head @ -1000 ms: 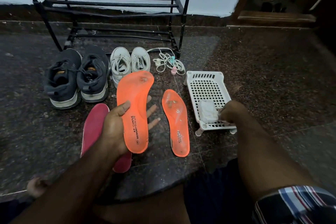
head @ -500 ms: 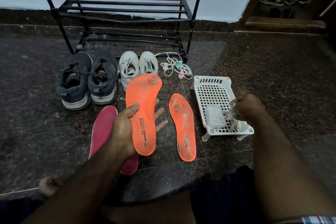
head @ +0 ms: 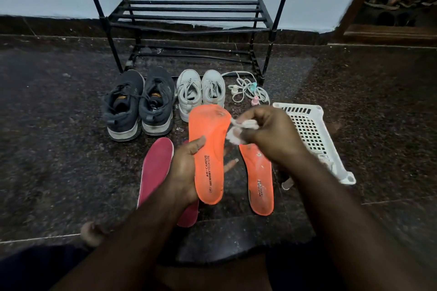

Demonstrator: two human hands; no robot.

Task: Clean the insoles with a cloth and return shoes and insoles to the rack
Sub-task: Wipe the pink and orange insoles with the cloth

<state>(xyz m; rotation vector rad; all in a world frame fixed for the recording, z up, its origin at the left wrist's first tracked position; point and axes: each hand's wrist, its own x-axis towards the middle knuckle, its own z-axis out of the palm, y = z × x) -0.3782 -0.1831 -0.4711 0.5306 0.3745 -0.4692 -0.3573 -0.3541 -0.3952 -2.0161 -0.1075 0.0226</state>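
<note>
Orange insole gripped in left hand; white cloth pinched by right hand at insole's edge. Second insole lay on floor.

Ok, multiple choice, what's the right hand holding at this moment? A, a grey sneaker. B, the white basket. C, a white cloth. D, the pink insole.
C: the right hand has its fingers curled round a crumpled white cloth beside the toe end of the orange insole that the left hand holds; the white basket sits on the floor behind it.
</note>
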